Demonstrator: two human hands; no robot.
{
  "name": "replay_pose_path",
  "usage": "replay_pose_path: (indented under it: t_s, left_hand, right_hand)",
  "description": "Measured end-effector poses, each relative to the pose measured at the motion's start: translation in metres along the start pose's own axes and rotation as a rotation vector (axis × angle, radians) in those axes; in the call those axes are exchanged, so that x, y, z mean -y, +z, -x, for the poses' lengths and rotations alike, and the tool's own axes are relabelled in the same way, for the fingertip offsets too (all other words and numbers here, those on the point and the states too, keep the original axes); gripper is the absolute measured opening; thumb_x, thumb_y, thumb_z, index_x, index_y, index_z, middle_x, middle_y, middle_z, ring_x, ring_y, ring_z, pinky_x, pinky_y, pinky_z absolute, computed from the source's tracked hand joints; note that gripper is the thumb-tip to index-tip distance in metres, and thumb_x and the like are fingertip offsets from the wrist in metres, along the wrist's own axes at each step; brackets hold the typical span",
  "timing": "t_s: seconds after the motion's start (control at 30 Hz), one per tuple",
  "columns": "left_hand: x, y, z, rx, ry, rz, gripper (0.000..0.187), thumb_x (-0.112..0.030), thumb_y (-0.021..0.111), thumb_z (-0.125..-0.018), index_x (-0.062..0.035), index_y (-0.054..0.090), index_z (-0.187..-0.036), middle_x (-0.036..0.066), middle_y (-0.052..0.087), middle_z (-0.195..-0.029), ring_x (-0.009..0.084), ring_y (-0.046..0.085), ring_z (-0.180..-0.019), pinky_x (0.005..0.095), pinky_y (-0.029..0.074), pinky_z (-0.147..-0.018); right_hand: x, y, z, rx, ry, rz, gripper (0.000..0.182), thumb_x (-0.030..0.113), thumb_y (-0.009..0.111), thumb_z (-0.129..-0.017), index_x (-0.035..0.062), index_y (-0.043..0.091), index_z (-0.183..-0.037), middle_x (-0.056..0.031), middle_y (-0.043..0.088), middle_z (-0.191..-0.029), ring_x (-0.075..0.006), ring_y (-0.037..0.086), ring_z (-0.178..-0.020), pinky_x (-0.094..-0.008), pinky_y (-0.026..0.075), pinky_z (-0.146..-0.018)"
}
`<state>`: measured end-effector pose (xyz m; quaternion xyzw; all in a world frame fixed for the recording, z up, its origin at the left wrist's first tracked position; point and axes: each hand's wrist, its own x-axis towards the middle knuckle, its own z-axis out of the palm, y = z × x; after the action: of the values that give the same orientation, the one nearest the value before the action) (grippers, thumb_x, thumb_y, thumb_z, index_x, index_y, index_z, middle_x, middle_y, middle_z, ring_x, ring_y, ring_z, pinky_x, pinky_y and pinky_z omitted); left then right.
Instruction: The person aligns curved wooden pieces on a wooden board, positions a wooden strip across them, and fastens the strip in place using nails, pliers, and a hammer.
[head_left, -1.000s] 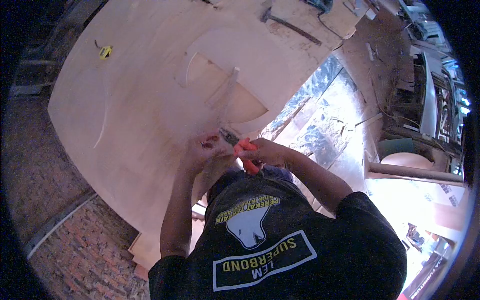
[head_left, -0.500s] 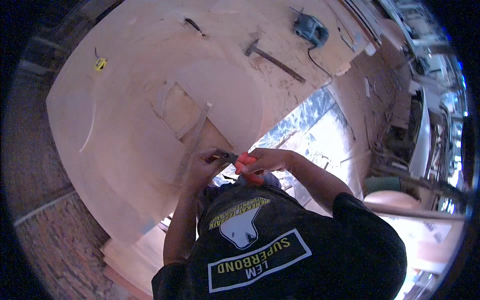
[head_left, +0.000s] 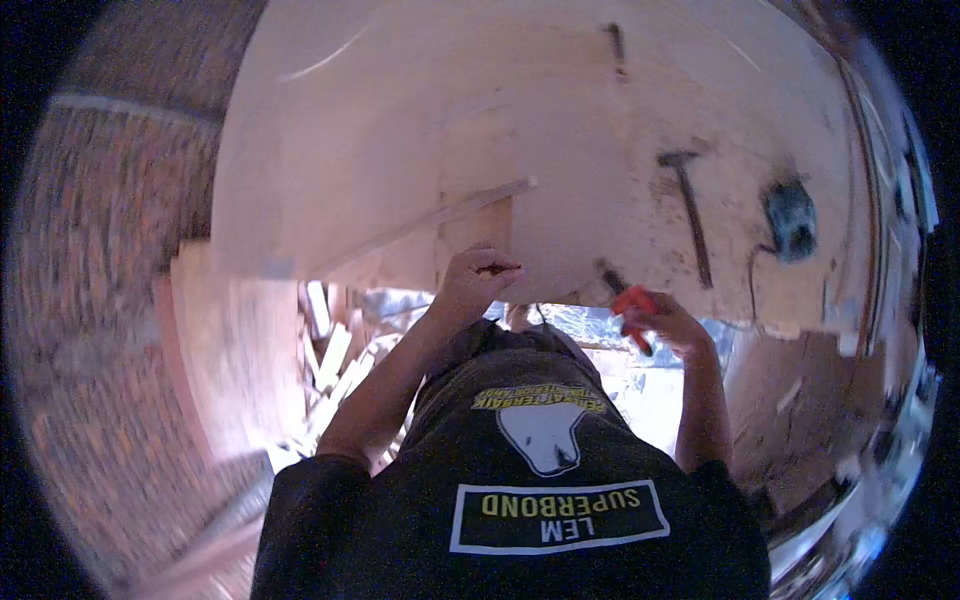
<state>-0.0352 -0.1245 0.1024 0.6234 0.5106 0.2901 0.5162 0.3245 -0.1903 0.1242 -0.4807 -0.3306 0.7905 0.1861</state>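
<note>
Brick paving runs down the left of the scene, and a broad plywood sheet fills the far half of the view, its near edge just ahead of my hands. Offcuts of wood lie piled on the ground below that edge, left of my body. Across my black shirt a boxed label reads "LEM SUPERBOND" in yellow and white, upside down from where I look; a smaller yellow line above it is too blurred to read. A thin wooden strip lies slanted on the sheet, its right end just beyond my left hand. Farther right on the sheet rest a hammer and, beside it, a dark power tool with its cord. My left hand sits at the sheet's near edge, fingers pinched together on something too small to make out. My right hand, well apart from it, is closed around orange-handled pliers, their dark nose pointing up toward the sheet.
</note>
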Motion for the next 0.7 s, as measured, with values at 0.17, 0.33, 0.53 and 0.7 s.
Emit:
replay_pose_path:
  t_s: [0.17, 0.33, 0.53, 0.7]
  left_hand:
    - [0.032, -0.015, 0.060, -0.155, -0.169, -0.031, 0.016, -0.014, 0.080, -0.084, -0.0010, 0.077, -0.094, 0.009, 0.072, -0.089, 0.0148, 0.067, -0.079, 0.0295, 0.054, -0.074]
    - [0.057, -0.018, 0.110, -0.360, -0.260, 0.045, 0.018, -0.011, 0.079, -0.086, 0.0002, 0.076, -0.099, 0.008, 0.071, -0.091, 0.0132, 0.066, -0.081, 0.0278, 0.054, -0.075]
    - [0.075, -0.024, 0.137, -0.638, -0.340, 0.160, 0.015, -0.003, 0.076, -0.086, 0.0040, 0.072, -0.099, 0.007, 0.070, -0.094, 0.0127, 0.067, -0.085, 0.0271, 0.054, -0.080]
    - [0.089, -0.040, 0.137, -0.692, -0.332, 0.206, 0.011, -0.004, 0.074, -0.089, 0.0029, 0.072, -0.097, 0.007, 0.070, -0.094, 0.0119, 0.066, -0.086, 0.0265, 0.054, -0.079]
  right_hand:
    - [-0.031, -0.067, -0.028, -0.653, -0.040, 0.433, 0.026, 0.022, 0.076, -0.091, 0.0067, 0.070, -0.111, -0.0043, 0.074, -0.095, -0.0128, 0.068, -0.078, -0.0290, 0.057, -0.068]
    - [-0.028, -0.098, -0.021, -0.832, 0.017, 1.153, 0.045, 0.045, 0.080, -0.084, 0.0084, 0.072, -0.107, -0.0112, 0.074, -0.088, -0.0288, 0.072, -0.075, -0.0411, 0.058, -0.070]
    - [-0.017, -0.070, -0.039, -1.166, -0.246, 1.559, 0.043, 0.040, 0.080, -0.081, 0.0088, 0.071, -0.109, -0.0176, 0.071, -0.108, -0.0375, 0.066, -0.102, -0.0485, 0.054, -0.088]
    - [0.021, 0.022, -0.120, -0.828, -0.595, 1.317, 0.039, 0.028, 0.080, -0.080, 0.0110, 0.070, -0.114, -0.0139, 0.067, -0.117, -0.0390, 0.059, -0.116, -0.0505, 0.044, -0.104]
